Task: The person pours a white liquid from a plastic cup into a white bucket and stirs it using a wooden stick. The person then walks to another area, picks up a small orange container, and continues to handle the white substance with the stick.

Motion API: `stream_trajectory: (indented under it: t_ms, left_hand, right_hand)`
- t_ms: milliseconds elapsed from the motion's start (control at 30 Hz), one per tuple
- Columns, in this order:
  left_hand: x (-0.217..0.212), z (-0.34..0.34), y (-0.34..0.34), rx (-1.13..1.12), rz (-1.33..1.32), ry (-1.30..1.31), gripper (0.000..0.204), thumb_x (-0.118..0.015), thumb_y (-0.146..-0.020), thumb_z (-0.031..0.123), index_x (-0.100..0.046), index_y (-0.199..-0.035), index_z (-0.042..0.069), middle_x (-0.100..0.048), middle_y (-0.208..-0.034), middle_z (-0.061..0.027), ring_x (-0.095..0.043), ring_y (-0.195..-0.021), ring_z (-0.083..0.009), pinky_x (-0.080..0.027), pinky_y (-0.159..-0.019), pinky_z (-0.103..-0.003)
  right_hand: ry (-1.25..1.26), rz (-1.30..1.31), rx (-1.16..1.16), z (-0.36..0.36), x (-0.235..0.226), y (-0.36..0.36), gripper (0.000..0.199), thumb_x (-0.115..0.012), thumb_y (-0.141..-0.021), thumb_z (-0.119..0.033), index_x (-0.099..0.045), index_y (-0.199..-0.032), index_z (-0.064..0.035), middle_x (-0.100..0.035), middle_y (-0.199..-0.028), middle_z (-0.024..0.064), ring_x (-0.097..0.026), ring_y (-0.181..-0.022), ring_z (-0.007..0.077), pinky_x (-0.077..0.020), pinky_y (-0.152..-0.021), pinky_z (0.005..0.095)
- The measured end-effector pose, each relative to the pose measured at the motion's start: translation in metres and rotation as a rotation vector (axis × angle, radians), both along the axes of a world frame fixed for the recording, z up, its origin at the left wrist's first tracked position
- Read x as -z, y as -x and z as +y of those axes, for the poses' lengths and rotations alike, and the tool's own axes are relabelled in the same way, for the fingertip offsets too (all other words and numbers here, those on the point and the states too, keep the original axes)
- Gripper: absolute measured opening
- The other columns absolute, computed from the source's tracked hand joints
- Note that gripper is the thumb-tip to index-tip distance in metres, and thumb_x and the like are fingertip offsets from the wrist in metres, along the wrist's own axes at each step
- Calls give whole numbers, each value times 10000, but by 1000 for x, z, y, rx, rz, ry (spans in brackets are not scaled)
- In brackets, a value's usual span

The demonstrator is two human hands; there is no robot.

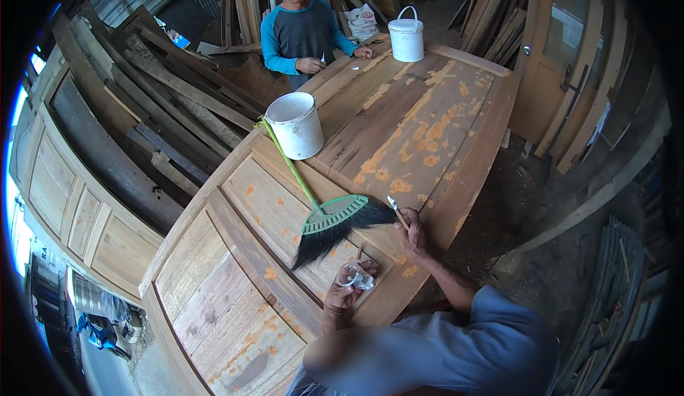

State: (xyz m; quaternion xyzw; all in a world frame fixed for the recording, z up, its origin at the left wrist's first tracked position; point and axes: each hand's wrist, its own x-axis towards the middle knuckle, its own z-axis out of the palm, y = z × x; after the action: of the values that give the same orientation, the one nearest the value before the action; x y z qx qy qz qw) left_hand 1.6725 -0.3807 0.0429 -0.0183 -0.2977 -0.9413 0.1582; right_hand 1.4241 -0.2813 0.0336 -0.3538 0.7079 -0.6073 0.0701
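My left hand (338, 295) is closed around a small clear plastic cup (358, 278), held over the near part of a wooden door panel (235, 253). A short brown stick (360, 251) shows just beyond those fingers; whether they hold it I cannot tell. To the right, my right hand (412, 236) grips a thin wooden-handled tool (396, 209) with a whitish tip pointing away from me. Its exact kind is unclear. Left of that tip, a broom (335, 214) with a green head and black bristles lies across the wood. Orange filler patches (427, 139) dot the surface.
A white bucket (296, 129) stands at the left edge, and a lidded white bucket (407, 38) at the far end. Across the work a person (303, 29) in blue sleeves holds a small tool. Planks (164, 104) lean left; doors (563, 47) stand right.
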Motion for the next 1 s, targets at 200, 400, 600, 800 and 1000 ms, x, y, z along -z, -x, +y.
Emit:
stream_trajectory:
  t_ms: [200,400,600,800,1000]
  left_hand:
    - [7,5,-2,-111,-71,75,742,-872,-779,154,-490,-1403,29,-507,-1472,-238,-543,-1331,-392,-467,-1110,-505]
    - [-36,60,37,-35,-95,161,797,-897,-744,155,-495,-1417,9,-523,-1471,-221,-552,-1333,-352,-477,-1092,-476]
    - [-36,131,123,301,-66,388,824,-908,-742,183,-495,-1436,21,-534,-1473,-162,-521,-1355,-263,-401,-1143,-413]
    - [-34,199,189,454,-49,586,754,-861,-799,84,-491,-1456,59,-599,-1377,-40,-538,-1288,-158,-405,-1118,-347]
    - [-39,217,227,51,-128,1008,694,-873,-798,108,-541,-1405,63,-604,-1323,-72,-572,-1241,-193,-452,-1073,-352]
  right_hand:
    - [44,-174,-54,31,-5,4,416,-558,-1037,-287,-456,-1337,-18,-564,-1078,139,-570,-971,240,-473,-898,419]
    - [76,-225,57,127,12,35,400,-505,-1051,-290,-484,-1319,6,-548,-1111,127,-540,-984,210,-457,-896,395]
    - [-25,-295,242,213,58,81,449,-505,-1041,-283,-484,-1367,25,-592,-1214,186,-584,-1115,281,-452,-977,401]
    - [-224,150,416,318,84,88,436,-536,-1027,-258,-484,-1350,29,-637,-998,153,-651,-858,319,-509,-805,442]
    - [-495,-196,464,429,135,45,266,-554,-1003,-228,-600,-1157,-15,-589,-1111,236,-647,-986,429,-519,-808,496]
